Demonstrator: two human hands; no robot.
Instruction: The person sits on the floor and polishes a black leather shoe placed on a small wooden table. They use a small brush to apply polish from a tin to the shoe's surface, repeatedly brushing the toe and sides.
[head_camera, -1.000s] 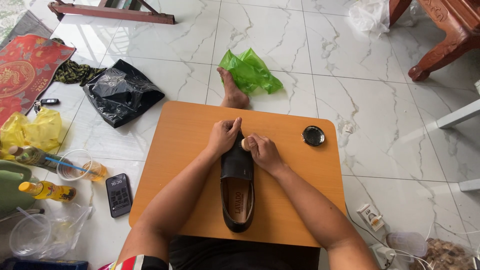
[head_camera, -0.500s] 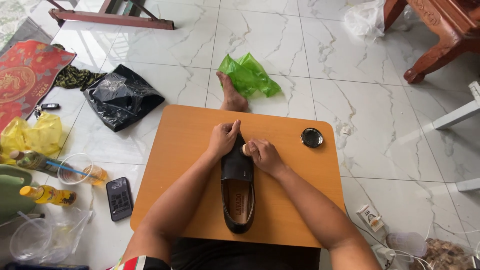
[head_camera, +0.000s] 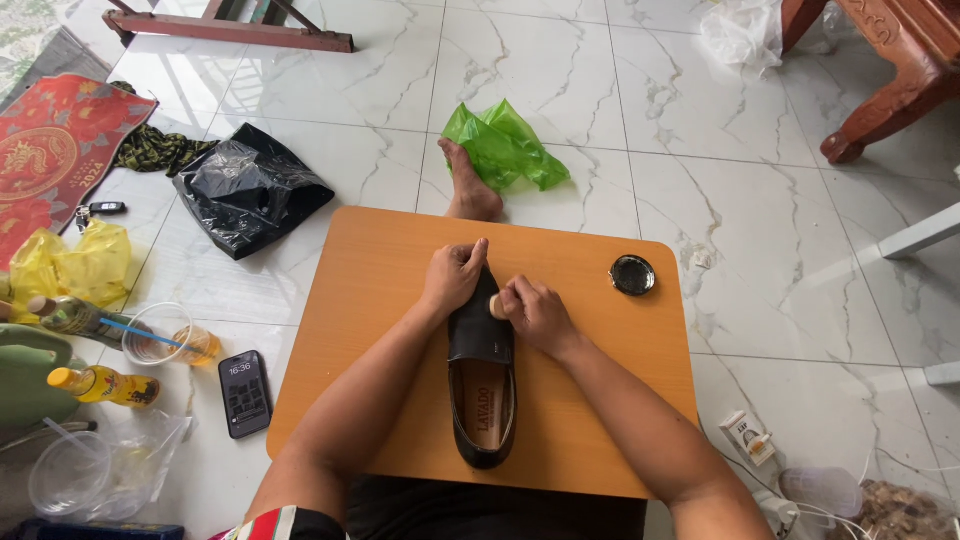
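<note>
Sitting on the marble floor behind a low orange table (head_camera: 380, 300), the person has a black slip-on shoe (head_camera: 482, 385) lying lengthwise in the middle of the tabletop, toe pointing away from them and the tan insole facing up. The left hand (head_camera: 453, 276) is wrapped over the toe end, fingers curled together against the leather and thumb raised. The right hand (head_camera: 535, 312) sits just beside it on the right side of the toe, its fingers pinched tight round a small pale applicator (head_camera: 497, 307) that presses on the leather. A round black tin (head_camera: 632, 274) rests near the table's far right corner, well apart from the shoe. Beyond the far edge, a bare foot (head_camera: 467, 185) lies on the tiles, touching a crumpled green plastic bag (head_camera: 505, 145). To the left on the floor are a black plastic bag (head_camera: 248, 187), a dark phone (head_camera: 245, 392) close to the table's edge, a clear cup (head_camera: 160, 335) with a blue straw, and a small yellow bottle (head_camera: 103, 385).
</note>
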